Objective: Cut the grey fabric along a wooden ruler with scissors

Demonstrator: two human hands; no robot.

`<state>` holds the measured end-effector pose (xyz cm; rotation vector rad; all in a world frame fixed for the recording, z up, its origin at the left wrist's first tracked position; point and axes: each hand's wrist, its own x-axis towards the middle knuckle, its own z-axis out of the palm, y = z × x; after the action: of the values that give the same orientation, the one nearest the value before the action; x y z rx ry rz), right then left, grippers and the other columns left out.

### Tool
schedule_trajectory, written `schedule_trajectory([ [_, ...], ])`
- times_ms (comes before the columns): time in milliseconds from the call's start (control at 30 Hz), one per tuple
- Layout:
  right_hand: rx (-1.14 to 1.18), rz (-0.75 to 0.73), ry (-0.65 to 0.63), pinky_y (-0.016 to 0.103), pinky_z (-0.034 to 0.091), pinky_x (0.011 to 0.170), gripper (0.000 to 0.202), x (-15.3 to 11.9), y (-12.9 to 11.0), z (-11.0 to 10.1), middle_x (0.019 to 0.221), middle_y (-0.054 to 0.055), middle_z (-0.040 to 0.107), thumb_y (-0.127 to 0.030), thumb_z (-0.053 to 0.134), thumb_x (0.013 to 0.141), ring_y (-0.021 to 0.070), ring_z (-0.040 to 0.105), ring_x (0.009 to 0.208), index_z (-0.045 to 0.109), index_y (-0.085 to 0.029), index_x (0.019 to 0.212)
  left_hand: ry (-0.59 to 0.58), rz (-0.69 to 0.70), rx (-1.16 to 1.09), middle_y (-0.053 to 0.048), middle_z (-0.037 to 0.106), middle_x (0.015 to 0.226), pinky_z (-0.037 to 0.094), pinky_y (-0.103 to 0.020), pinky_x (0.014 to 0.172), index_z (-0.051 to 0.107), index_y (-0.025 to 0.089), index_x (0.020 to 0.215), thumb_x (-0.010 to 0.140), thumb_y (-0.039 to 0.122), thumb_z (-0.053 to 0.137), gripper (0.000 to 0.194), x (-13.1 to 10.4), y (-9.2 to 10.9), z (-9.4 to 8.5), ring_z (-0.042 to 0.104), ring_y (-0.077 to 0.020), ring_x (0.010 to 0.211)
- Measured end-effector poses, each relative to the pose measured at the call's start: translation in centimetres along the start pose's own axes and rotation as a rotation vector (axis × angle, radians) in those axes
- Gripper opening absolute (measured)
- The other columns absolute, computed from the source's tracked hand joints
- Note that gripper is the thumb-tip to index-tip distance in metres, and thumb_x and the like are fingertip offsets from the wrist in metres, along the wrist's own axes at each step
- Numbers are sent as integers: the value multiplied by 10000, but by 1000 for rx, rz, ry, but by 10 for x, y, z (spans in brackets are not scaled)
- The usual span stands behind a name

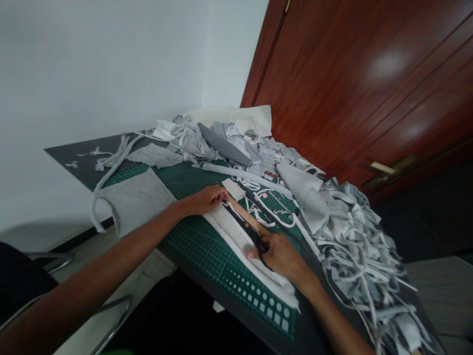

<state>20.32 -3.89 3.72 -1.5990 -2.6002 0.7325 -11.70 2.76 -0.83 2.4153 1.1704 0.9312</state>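
Note:
A long, folded piece of pale grey-white fabric (242, 241) lies on a green cutting mat (201, 244). At its far end, my left hand (211, 199) is closed, its fingertips pinching the fabric edge. My right hand (279, 254) is wrapped around the handles of black scissors (251, 231). Their blades run along the fabric's right edge and point toward my left hand. A wooden ruler (247, 215) lies just right of the blades, partly hidden by the right hand at its near end.
A grey fabric square (136, 199) overhangs the table's left edge. Heaped scraps (218, 135) cover the back, and more strips and offcuts (351, 236) pile up on the right. Thin trimmings (264, 212) lie beyond the ruler. A wooden door (351, 84) and white wall (111, 64) stand behind.

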Motion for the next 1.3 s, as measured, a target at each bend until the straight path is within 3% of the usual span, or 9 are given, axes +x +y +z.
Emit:
schedule_trajectory([
  [267, 126, -43, 13, 301, 300, 583, 549, 1, 5, 2, 648, 38, 622, -570, 784, 841, 153, 542, 604, 447, -224, 581, -11, -5, -5, 7, 607, 829, 428, -233, 725, 646, 163, 1006, 771, 21, 487, 317, 0, -4, 2, 551, -140, 739],
  [700, 121, -80, 64, 291, 270, 562, 577, 1, 7, 5, 575, -3, 557, -525, 839, 835, 124, 501, 557, 461, -205, 539, -44, -74, 19, 17, 590, 806, 408, -213, 684, 659, 147, 1014, 847, 57, 481, 260, 3, 4, -3, 543, -124, 716],
  [1067, 84, -55, 48, 291, 280, 559, 578, 2, 6, 4, 550, -11, 538, -546, 834, 841, 129, 524, 546, 483, -203, 536, -43, -62, 3, -14, 634, 853, 440, -237, 739, 671, 140, 1029, 926, 128, 477, 220, 2, 2, -2, 570, -142, 759],
  [1300, 106, -87, 57, 288, 266, 554, 603, 1, 7, 3, 536, -18, 499, -545, 817, 855, 125, 506, 535, 436, -209, 530, -120, -27, -97, -31, 633, 928, 462, -239, 786, 696, 135, 1130, 959, 216, 480, 287, -1, 6, -16, 589, -148, 829],
])
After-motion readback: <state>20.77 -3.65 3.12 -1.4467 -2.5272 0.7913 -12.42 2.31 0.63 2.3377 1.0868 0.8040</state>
